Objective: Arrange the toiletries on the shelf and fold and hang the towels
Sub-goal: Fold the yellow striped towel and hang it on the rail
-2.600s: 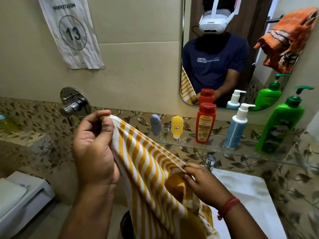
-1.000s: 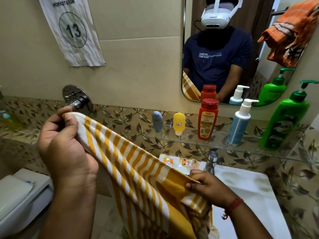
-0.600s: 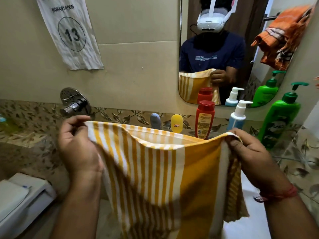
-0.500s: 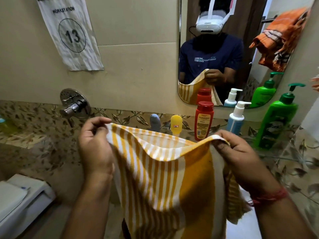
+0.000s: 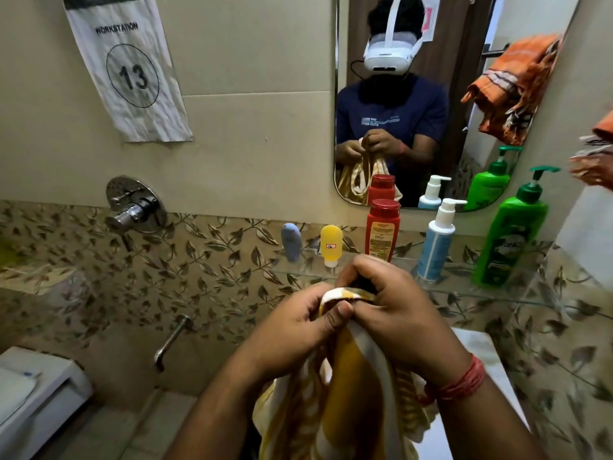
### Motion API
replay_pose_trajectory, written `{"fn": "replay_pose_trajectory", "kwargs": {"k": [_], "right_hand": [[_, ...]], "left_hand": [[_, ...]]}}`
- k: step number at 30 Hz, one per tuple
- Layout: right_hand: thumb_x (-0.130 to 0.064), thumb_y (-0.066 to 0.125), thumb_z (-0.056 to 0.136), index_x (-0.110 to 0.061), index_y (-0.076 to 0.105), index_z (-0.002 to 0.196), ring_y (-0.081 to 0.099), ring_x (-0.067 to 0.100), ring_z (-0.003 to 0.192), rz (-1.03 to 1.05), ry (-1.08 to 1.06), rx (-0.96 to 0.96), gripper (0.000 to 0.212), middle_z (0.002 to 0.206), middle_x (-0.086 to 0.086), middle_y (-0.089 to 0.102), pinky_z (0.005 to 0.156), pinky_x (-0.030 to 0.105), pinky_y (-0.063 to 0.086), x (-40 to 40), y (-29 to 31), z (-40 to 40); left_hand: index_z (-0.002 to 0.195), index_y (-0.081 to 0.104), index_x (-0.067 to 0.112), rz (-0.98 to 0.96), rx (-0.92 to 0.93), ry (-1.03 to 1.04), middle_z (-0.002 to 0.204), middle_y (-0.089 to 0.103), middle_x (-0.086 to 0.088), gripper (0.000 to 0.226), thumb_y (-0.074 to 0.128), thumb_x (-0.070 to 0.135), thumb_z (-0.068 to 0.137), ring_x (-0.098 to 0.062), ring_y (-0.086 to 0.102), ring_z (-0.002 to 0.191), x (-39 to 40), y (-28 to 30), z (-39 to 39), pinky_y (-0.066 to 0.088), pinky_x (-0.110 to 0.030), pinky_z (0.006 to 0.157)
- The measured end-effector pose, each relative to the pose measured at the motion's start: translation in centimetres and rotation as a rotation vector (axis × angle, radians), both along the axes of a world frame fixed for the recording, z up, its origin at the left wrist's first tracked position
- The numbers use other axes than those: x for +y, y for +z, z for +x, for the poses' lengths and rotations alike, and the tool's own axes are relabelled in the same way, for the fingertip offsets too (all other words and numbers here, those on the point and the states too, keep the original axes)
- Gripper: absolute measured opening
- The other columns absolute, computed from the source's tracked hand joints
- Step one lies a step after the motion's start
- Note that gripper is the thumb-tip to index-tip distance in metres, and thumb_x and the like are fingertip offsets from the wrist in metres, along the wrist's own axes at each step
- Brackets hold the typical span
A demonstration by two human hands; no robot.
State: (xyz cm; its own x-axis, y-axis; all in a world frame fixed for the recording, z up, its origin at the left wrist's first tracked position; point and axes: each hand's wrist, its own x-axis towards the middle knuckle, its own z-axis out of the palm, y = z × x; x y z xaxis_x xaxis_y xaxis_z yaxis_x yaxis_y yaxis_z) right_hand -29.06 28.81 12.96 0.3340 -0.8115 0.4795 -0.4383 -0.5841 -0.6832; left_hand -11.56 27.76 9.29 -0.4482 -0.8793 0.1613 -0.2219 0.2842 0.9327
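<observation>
Currently both hands meet in front of the chest, pressed against each other: left hand (image 5: 292,330) and right hand (image 5: 394,313) each pinch the top edge of the yellow-and-white striped towel (image 5: 348,403), fingers curled round the cloth, thumb tips nearly touching. Only a short bit of the towel's edge shows between the knuckles — the rest hangs straight down below the grip, bunched into vertical folds between the two forearms. Its lower end is cut off by the frame bottom, so I cannot tell how many layers are doubled up or whether the corners line up. Right wrist carries a red thread band (image 5: 461,383). Behind the hands, the glass shelf (image 5: 497,290) holds a row, left to right: grey tube (image 5: 291,241), yellow tube (image 5: 331,244), red bottle (image 5: 382,230), white-and-blue pump bottle (image 5: 435,244), green pump bottle (image 5: 510,237). The right knuckles cover the red bottle's base and part of the shelf's front edge. An orange towel (image 5: 593,157) pokes in at the right frame edge, mostly cut off and blurred; the mirror (image 5: 341,94) shows its reflection bunched over a rail. White basin (image 5: 481,346) is largely hidden by the right forearm. Label text on the bottles is too small to read.
</observation>
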Motion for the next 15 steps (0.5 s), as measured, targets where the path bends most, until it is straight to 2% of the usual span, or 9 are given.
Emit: {"fn": "replay_pose_trajectory", "kwargs": {"k": [3,5,8,10,11,13,14,15], "right_hand": [[0.003,0.066,0.08,-0.013,0.06,0.083,0.056,0.015,0.074,0.061,0.032,-0.094,0.018,0.08,0.0,0.059,0.065,0.034,0.048,0.4,-0.5,0.0],[-0.003,0.068,0.082,-0.015,0.059,0.084,0.055,0.018,0.073,0.117,0.069,-0.159,0.015,0.08,0.003,0.058,0.063,0.033,0.047,0.6,-1.0,0.0],[-0.015,0.073,0.085,-0.019,0.06,0.084,0.055,0.011,0.072,0.178,0.082,-0.206,0.014,0.081,0.004,0.059,0.063,0.028,0.048,0.7,-1.4,-0.1],[-0.02,0.074,0.086,-0.024,0.06,0.082,0.056,0.007,0.073,0.207,0.068,-0.227,0.014,0.08,0.0,0.059,0.065,0.025,0.049,0.7,-1.7,-0.1],[-0.022,0.074,0.085,-0.025,0.06,0.082,0.057,0.006,0.073,0.213,0.061,-0.234,0.015,0.08,-0.003,0.059,0.065,0.024,0.05,0.7,-1.8,-0.1],[-0.025,0.074,0.084,-0.027,0.061,0.082,0.057,0.005,0.073,0.222,0.07,-0.247,0.014,0.079,-0.007,0.06,0.064,0.022,0.051,0.8,-1.9,0.0],[-0.026,0.074,0.083,-0.027,0.061,0.083,0.058,0.005,0.073,0.223,0.078,-0.248,0.013,0.079,-0.007,0.06,0.064,0.021,0.051,0.9,-1.9,0.1],[-0.027,0.074,0.082,-0.027,0.061,0.083,0.058,0.005,0.073,0.222,0.084,-0.244,0.013,0.079,-0.007,0.06,0.064,0.021,0.051,0.9,-1.9,0.2]], "left_hand": [[0.126,0.068,0.032,0.078,0.041,-0.106,0.122,0.072,0.002,0.048,0.055,0.064,0.093,-0.016,0.066,0.116,0.1,-0.4,0.5,0.053,-0.03,0.094],[0.127,0.068,0.028,0.118,0.106,-0.134,0.124,0.071,-0.001,0.049,0.057,0.061,0.093,-0.018,0.064,0.12,0.1,-0.8,0.8,0.05,-0.027,0.096],[0.128,0.068,0.018,0.154,0.207,-0.132,0.127,0.069,-0.012,0.071,0.051,0.075,0.087,-0.03,0.063,0.124,0.1,-1.7,1.1,0.051,-0.043,0.103],[0.125,0.066,0.007,0.296,0.312,-0.1,0.126,0.065,-0.026,0.09,0.047,0.084,0.082,-0.037,0.061,0.123,0.0,-2.0,1.2,0.046,-0.055,0.104],[0.124,0.064,0.003,0.342,0.338,-0.078,0.126,0.063,-0.029,0.09,0.052,0.081,0.082,-0.038,0.062,0.121,-0.3,-2.3,1.3,0.044,-0.057,0.104],[0.122,0.068,0.01,0.334,0.286,-0.071,0.123,0.068,-0.022,0.059,0.067,0.057,0.086,-0.031,0.065,0.116,-0.5,-2.5,1.2,0.049,-0.054,0.1],[0.121,0.07,0.018,0.314,0.236,-0.105,0.121,0.071,-0.014,0.041,0.069,0.041,0.088,-0.026,0.067,0.115,-0.4,-2.5,1.1,0.054,-0.046,0.097],[0.122,0.07,0.023,0.295,0.199,-0.14,0.122,0.072,-0.008,0.033,0.068,0.029,0.09,-0.023,0.067,0.116,-0.4,-2.4,1.0,0.055,-0.039,0.095]]}}
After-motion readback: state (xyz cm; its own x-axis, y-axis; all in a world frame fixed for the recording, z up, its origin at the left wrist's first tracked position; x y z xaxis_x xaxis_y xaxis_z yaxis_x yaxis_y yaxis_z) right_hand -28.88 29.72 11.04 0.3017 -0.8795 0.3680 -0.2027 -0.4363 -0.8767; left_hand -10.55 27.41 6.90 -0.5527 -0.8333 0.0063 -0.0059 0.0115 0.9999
